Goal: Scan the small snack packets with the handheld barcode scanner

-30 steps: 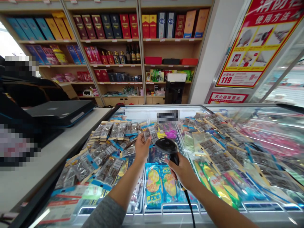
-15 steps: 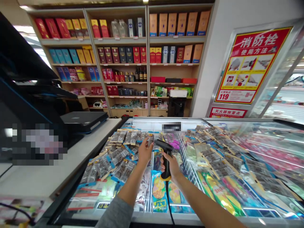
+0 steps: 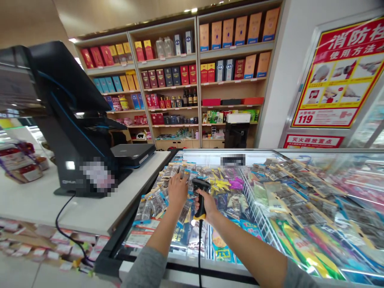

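Observation:
My right hand [image 3: 206, 205] is wrapped round the handle of a black barcode scanner [image 3: 200, 185] with a yellow-edged base. Its cable [image 3: 200, 248] runs down toward me. Just left of the scanner head, my left hand [image 3: 177, 190] has its back toward me and its fingers curled over a small clear packet [image 3: 185, 175]; the fingertips are partly hidden. Similar clear packets with blue and tan edges [image 3: 157, 202] lie heaped around this hand on the glass top of a chest freezer [image 3: 168, 264]. Yellow packaging [image 3: 220, 186] shows to the right of the scanner.
A white counter [image 3: 144, 176] at left bears a black checkout terminal [image 3: 78, 132] and a flat dark device [image 3: 133, 154]. More packets [image 3: 303, 192] cover the freezer's right side, beside a white wire divider [image 3: 258, 212]. Shelves of boxed bottles [image 3: 180, 76] stand behind.
The view has turned left, showing more of the counter and terminal. My left hand has turned its back toward me, over the packets. The scanner in my right hand has tilted and its head turned.

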Action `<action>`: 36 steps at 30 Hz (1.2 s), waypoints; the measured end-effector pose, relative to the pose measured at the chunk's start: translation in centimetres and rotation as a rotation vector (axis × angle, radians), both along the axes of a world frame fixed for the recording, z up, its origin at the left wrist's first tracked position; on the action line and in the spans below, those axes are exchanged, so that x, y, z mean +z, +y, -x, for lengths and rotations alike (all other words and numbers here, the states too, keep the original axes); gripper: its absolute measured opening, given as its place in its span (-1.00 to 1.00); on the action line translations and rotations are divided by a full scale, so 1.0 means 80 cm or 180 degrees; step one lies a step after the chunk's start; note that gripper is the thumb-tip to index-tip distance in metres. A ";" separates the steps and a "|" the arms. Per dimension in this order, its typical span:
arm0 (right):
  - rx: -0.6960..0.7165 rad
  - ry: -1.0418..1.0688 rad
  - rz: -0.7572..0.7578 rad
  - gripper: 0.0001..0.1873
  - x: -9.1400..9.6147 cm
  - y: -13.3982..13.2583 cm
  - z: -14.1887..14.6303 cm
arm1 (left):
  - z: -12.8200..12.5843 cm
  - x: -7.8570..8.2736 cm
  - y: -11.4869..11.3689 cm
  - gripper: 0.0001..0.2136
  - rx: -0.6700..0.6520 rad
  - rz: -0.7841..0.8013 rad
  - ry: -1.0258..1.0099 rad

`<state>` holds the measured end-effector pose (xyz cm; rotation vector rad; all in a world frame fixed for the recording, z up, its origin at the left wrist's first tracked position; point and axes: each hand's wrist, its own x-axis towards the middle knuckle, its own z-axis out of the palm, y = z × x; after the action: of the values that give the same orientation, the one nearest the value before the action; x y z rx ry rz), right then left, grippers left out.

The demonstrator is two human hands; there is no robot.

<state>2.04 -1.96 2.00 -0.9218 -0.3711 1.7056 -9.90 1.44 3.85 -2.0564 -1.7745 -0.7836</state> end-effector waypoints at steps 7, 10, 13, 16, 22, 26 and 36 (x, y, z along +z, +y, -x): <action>-0.0128 0.0016 -0.0259 -0.70 0.020 -0.020 -0.078 | -0.046 -0.007 -0.003 -0.73 -0.0753 -0.0196 -0.0353; -0.0495 -0.0088 -0.0447 -0.63 0.022 -0.033 -0.135 | -0.101 -0.008 -0.005 -0.74 -0.1245 -0.0018 -0.0551; -0.1043 -0.0218 -0.0539 -0.59 0.022 -0.047 -0.199 | -0.172 -0.010 -0.008 -0.76 -0.1711 0.0467 -0.0657; -0.1526 -0.0336 -0.0497 -0.62 0.021 -0.063 -0.267 | -0.250 -0.014 -0.014 -0.74 -0.2086 0.0973 -0.0698; -0.2309 -0.0622 -0.0238 -0.68 0.002 -0.101 -0.373 | -0.385 -0.023 -0.024 -0.46 -0.2582 0.1577 -0.0496; -0.2393 -0.0876 -0.0068 -0.67 -0.017 -0.110 -0.403 | -0.437 -0.033 -0.016 -0.15 -0.2687 0.2086 0.0001; -0.2073 -0.0892 -0.0089 -0.71 -0.020 0.004 -0.390 | -0.416 -0.060 0.055 -0.43 -0.1522 0.1622 -0.0118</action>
<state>33.27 -1.65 0.40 -1.1157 -0.2386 0.9788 23.38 5.87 -0.97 -2.8846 -1.6385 -0.5140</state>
